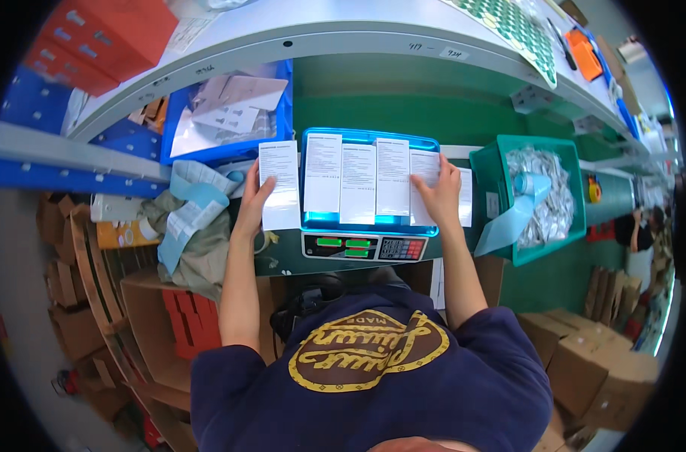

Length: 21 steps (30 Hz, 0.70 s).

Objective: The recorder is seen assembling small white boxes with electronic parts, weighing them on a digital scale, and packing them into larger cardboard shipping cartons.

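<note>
A blue counting scale with lit green displays stands in front of me. Several slim white printed boxes lie side by side across its tray. At the scale's left edge, my left hand grips a slim white box along its left side, thumb on the face. My right hand is closed on another slim white box at the tray's right end, its thumb on the front and fingers at the far right edge. Partly behind that hand, one more white box shows beyond the tray.
To the right stands a green bin of clear plastic packets, a light-blue label strip over its side. A blue bin with papers is at the back left. Ahead runs a shelf edge. Cardboard cartons flank me.
</note>
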{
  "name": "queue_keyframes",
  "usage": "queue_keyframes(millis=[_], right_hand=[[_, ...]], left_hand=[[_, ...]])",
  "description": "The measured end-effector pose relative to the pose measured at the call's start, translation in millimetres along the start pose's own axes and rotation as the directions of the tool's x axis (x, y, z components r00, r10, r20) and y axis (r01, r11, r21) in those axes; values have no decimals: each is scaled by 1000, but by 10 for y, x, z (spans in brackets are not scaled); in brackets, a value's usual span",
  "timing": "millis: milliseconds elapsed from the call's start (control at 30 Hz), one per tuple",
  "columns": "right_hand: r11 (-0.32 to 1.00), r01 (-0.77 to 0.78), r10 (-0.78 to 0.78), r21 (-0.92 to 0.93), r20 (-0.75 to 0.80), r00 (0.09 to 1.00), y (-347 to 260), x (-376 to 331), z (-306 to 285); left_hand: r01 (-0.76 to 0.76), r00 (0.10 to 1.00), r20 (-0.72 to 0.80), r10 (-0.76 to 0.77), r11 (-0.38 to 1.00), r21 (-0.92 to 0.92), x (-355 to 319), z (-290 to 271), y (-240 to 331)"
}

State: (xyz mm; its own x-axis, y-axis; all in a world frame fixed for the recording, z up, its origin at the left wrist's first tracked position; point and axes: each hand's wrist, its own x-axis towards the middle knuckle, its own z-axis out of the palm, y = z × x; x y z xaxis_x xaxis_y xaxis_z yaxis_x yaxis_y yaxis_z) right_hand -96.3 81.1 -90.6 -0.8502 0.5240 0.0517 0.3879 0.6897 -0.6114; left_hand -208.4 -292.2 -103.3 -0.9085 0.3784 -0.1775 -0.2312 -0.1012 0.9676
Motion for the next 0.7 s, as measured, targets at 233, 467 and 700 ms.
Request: queue_keyframes(millis=[233, 467, 700], right_hand=[[980, -178, 184, 86, -67, 981, 270, -146, 39], [926, -349, 335, 141, 117, 935, 152, -316, -277], [946, -284, 299, -153, 88, 950, 214, -36, -320]], left_hand=[[21, 978, 200, -59, 982, 190, 594, 137, 39], [123, 941, 272, -200, 954, 274, 648, 35, -112], [129, 793, 266, -549, 577, 806, 1090, 349, 597]])
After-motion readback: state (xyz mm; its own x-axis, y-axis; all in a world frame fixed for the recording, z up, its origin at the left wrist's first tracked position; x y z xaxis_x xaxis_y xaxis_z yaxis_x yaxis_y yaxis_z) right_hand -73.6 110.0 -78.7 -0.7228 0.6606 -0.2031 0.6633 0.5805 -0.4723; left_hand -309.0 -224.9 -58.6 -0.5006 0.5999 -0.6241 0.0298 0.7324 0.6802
